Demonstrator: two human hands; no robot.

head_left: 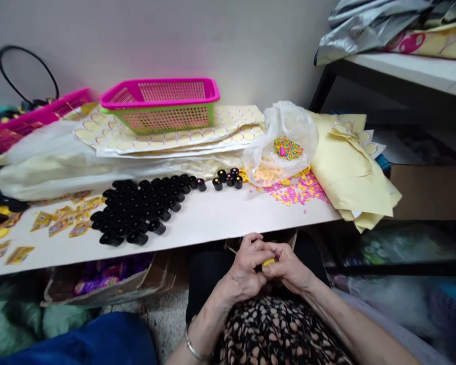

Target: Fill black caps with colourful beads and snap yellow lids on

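Note:
My left hand (247, 268) and my right hand (287, 267) meet above my lap, just off the table's front edge. Their fingers are closed together around a small yellow piece (268, 262), mostly covered by them; its exact kind does not show. Beyond the hands, a few black caps (230, 179) with pink or yellow centres stand on the white table (213, 213). A larger cluster of black caps (137, 208) fills the table to the left. Small pink and yellow bits (298, 190) lie scattered at the right, by a clear plastic bag (304, 119) with many-coloured beads (288, 148) in it.
A pink basket (159, 91) nested in a green one rests on printed sheets (235, 126) at the back. Yellow packets (66, 220) lie at left. Folded yellow paper (351, 167) overhangs the right edge. A cardboard box (148, 284) sits below, and a shelf (410, 71) stands upper right.

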